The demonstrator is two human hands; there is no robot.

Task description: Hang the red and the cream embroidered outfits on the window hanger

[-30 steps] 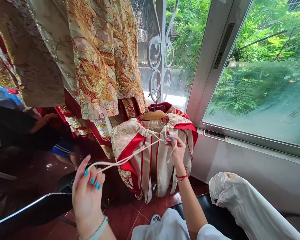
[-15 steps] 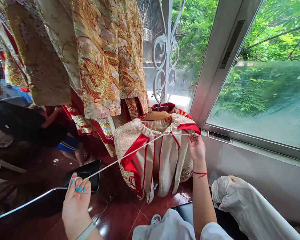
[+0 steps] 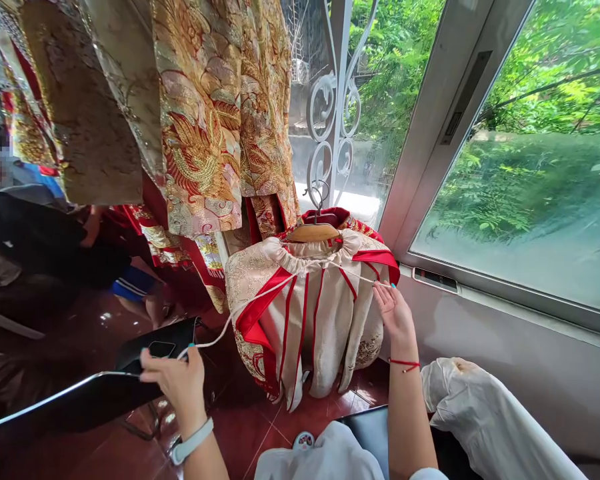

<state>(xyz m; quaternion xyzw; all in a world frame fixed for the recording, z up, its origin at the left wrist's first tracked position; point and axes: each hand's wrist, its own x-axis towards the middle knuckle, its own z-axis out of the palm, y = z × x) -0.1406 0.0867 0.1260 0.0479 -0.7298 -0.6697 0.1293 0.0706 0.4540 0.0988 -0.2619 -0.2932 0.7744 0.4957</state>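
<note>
At eight o'clock, loosely pinching a drooping pale cord [image 3: 223, 332] in the left hand [image 3: 177, 381]. From there, to the gathered collar [image 3: 351, 245] of a cream-and-red garment [image 3: 329, 333] at six, just below a wooden hanger [image 3: 313, 233]. At four, gripping the cord's straighter stretch in the right hand [image 3: 398, 312].

Left of me, overhead: gold-embroidered robes [image 3: 200, 133] hanging close together, red showing along some edges. Ahead and right: window [image 3: 515, 187], misted low down, green leaves [image 3: 395, 87] beyond. White scrollwork [image 3: 336, 113] near the robes. Phone [image 3: 435, 280] flat on the sill [image 3: 530, 312]. By my right side, bulky white cloth [image 3: 500, 413]. Far left, a person [image 3: 35, 227], black top, blue shorts. Red tile floor [image 3: 253, 407] below me.
</note>
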